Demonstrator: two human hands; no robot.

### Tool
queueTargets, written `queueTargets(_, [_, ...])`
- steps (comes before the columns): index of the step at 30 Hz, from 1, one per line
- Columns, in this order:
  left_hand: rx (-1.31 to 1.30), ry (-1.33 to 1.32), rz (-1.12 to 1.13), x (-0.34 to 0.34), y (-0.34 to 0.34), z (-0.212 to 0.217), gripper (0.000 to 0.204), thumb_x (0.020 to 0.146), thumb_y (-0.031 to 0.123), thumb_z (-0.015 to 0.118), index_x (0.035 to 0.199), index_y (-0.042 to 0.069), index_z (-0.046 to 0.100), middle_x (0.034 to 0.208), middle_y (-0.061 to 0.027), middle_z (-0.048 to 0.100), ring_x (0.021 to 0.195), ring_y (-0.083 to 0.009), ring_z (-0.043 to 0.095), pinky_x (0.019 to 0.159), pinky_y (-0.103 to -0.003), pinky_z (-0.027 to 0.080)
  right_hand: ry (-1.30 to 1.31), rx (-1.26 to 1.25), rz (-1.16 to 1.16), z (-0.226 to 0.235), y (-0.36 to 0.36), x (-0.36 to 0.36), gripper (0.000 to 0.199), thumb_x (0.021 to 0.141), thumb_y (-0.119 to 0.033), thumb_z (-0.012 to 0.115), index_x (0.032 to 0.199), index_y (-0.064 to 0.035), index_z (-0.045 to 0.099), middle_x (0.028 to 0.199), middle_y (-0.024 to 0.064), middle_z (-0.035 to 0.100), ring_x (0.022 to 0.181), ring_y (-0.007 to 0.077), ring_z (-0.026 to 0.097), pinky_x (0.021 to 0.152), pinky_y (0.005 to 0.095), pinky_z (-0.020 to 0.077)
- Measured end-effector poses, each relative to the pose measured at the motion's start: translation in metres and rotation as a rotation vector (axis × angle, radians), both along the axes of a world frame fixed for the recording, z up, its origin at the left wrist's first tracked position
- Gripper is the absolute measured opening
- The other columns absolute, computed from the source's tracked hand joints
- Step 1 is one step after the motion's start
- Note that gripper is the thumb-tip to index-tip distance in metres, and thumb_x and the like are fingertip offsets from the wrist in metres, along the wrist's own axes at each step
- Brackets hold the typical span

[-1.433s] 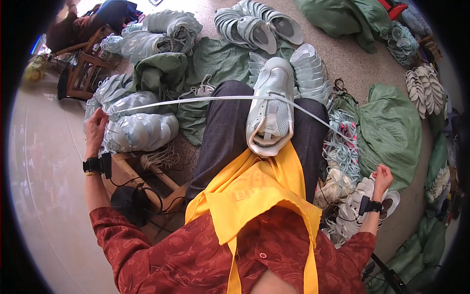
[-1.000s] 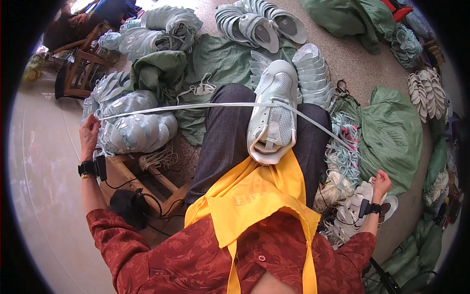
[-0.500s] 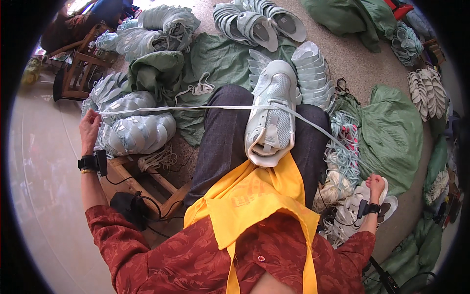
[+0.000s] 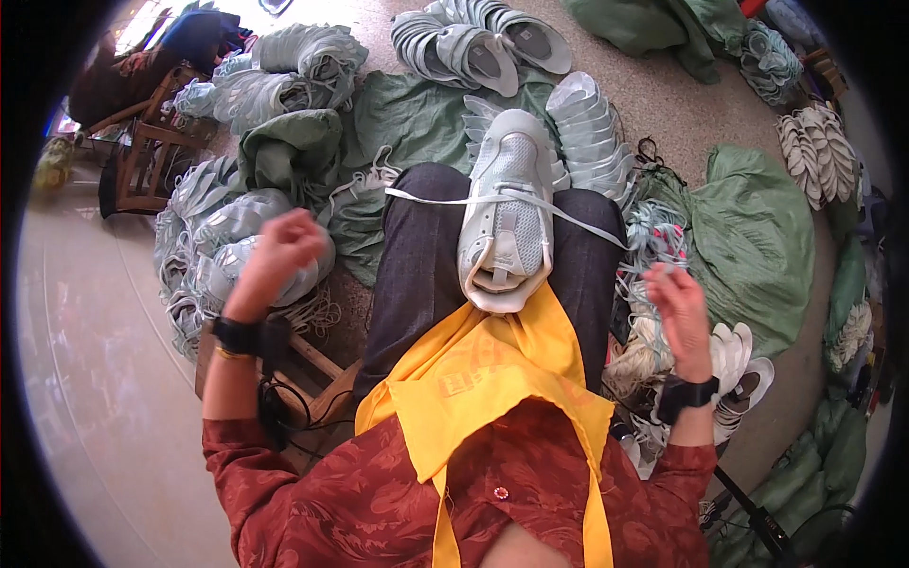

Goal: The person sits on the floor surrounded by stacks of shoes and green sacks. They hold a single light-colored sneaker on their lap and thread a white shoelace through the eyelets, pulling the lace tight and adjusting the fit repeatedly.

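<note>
Item: pale mint shoe, resting on my lap between the knees, toe pointing away from me, long axis running straight out from the body.

White lace: threaded across the shoe's eyelets, one end trailing left over the thigh, the other slanting right and down toward the right hand.

Left hand: raised beside the left knee, fingers curled shut; whether they pinch the lace I cannot tell.

Right hand: fingers loosely bent, nearer its lace end.

Surroundings: stacked soles, green sacks on the floor.
</note>
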State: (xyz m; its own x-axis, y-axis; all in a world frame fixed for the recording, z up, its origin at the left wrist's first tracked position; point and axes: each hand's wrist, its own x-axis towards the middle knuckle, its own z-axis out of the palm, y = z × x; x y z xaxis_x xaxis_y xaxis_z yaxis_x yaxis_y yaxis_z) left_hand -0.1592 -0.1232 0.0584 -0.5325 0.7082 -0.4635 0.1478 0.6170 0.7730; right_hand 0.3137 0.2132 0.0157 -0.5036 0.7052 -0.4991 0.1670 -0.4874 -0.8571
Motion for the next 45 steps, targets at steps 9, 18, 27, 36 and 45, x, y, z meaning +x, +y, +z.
queueTargets(9, [0.222,-0.155,-0.214,0.109,0.084,-0.008,0.012,0.097,0.002,0.066,0.089,0.004,0.058,0.088,0.0003,0.065,0.078,-0.0038,0.056,0.067,-0.021,0.046,-0.055,0.298,0.504,0.032,-0.043,-0.114,0.022,0.097,-0.003,0.066,0.115,0.0086,0.070,0.092,0.0102,0.074,0.070,0.0127,0.071,0.063,0.0260,0.0590])
queueTargets(18, [0.461,0.063,-0.077,0.121,0.122,-0.026,0.008,0.094,-0.005,0.064,0.091,-0.002,0.057,0.101,-0.0052,0.072,0.085,-0.0053,0.060,0.076,-0.023,0.051,-0.048,0.784,0.329,0.013,-0.024,-0.173,0.016,0.095,-0.005,0.068,0.102,0.0092,0.072,0.087,0.0134,0.073,0.068,0.0156,0.073,0.062,0.0258,0.0584])
queueTargets(27, [0.567,-0.154,0.049,0.116,0.133,-0.050,0.006,0.096,0.000,0.067,0.093,0.000,0.061,0.092,-0.0006,0.068,0.083,-0.0060,0.063,0.078,-0.024,0.053,0.186,0.406,0.263,-0.002,-0.016,-0.167,0.009,0.096,-0.003,0.069,0.103,0.0034,0.072,0.092,0.0055,0.074,0.081,0.0113,0.072,0.075,0.0252,0.0613])
queueTargets(36, [0.691,-0.358,0.111,0.120,0.143,-0.049,0.006,0.099,0.003,0.066,0.095,0.002,0.062,0.104,-0.0053,0.071,0.096,-0.0106,0.066,0.091,-0.028,0.054,0.219,0.368,0.187,-0.006,-0.020,-0.166,0.008,0.094,0.000,0.072,0.100,0.0018,0.068,0.093,0.0045,0.074,0.083,0.0104,0.071,0.079,0.0258,0.0614])
queueTargets(45, [0.662,-0.250,0.095,0.121,0.142,-0.051,0.004,0.098,-0.001,0.065,0.096,0.001,0.062,0.099,-0.0039,0.069,0.091,-0.0089,0.064,0.085,-0.027,0.054,0.254,0.397,0.166,-0.007,-0.025,-0.169,0.007,0.093,0.002,0.072,0.097,0.0013,0.067,0.092,0.0044,0.074,0.084,0.0100,0.071,0.080,0.0256,0.0612])
